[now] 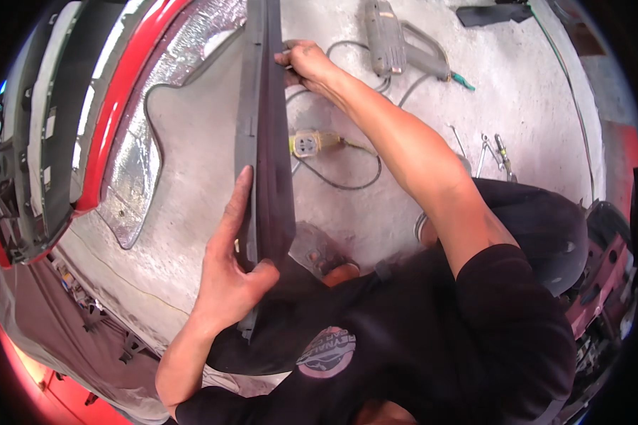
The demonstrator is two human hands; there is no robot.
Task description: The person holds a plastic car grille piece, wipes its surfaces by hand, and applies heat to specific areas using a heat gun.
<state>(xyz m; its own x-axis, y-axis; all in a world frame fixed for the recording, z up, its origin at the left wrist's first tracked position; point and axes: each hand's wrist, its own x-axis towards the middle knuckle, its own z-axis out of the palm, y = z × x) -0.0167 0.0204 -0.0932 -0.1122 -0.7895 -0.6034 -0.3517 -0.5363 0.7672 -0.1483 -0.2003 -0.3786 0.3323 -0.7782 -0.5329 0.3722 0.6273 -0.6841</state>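
A long dark grey plastic trim panel (pixel 268 156) stands on edge in front of me, running from the top of the view down to my lap. My left hand (pixel 227 276) grips its near end, index finger stretched along the left face and thumb at the near side. Farther up, my right hand (pixel 308 64) pinches the panel's right edge with bent fingers; the fingertips are partly hidden behind it. Small clips or slots show along the panel's left edge.
A red bumper (pixel 113 99) and a silver foil sheet (pixel 131 170) lie left. Right of the panel are a grey corded power tool (pixel 386 39), a socket block (pixel 308 144), wrenches (pixel 483 152) and a screwdriver (pixel 502 150). A dark flat piece (pixel 493 14) lies at the far right.
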